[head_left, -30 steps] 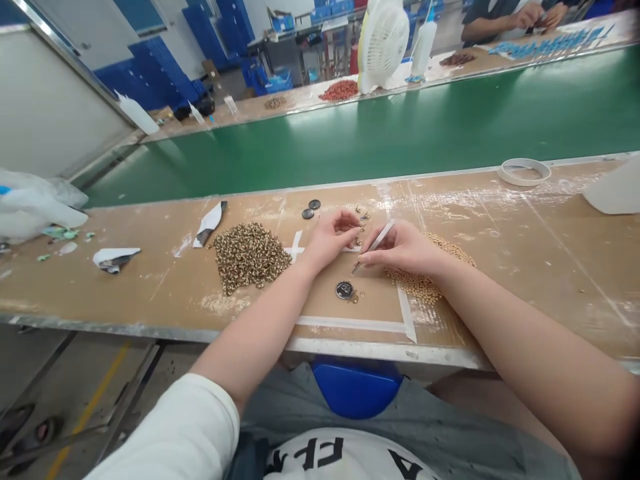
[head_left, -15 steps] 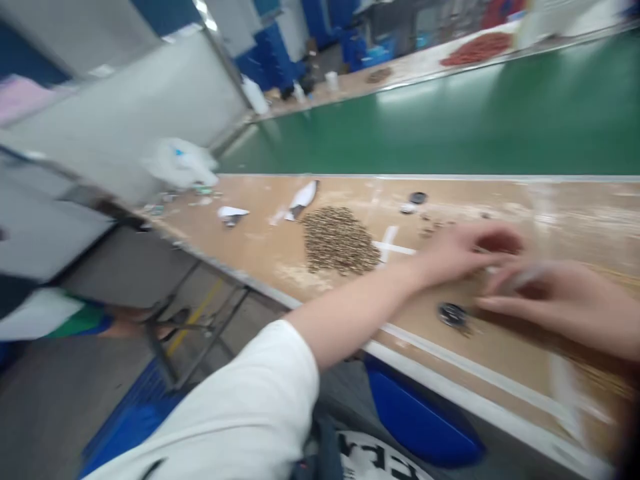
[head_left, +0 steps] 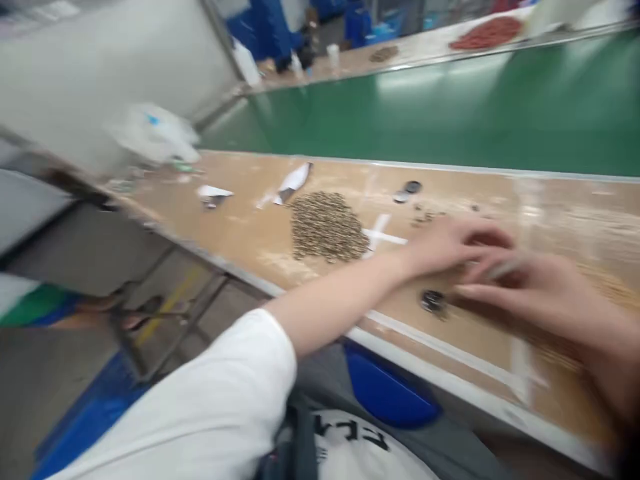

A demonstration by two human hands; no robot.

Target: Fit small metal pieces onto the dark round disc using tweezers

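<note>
My left hand (head_left: 453, 243) and my right hand (head_left: 520, 290) rest close together on the brown worktable (head_left: 240, 220), both smeared by motion. The right hand's fingers are pinched round a thin metal tool, seemingly tweezers (head_left: 500, 269). The left hand's fingers curl over something too small to make out. A dark round disc (head_left: 433, 301) lies just in front of the hands. A heap of small brass rings (head_left: 327, 227) sits to the left of my left hand. A second heap of pale brass pieces (head_left: 607, 287) shows behind my right hand.
Two dark buttons (head_left: 407, 191) and torn paper scraps (head_left: 293, 182) lie further back. A plastic bag (head_left: 153, 137) sits at the table's left end. A green conveyor belt (head_left: 450, 113) runs behind, with red parts (head_left: 480, 32) on the far table. A blue stool (head_left: 387, 393) is below.
The view has swung left and tilted, blurring everything. Both hands have stayed together over the same spot on the table, the right still on the thin tool.
</note>
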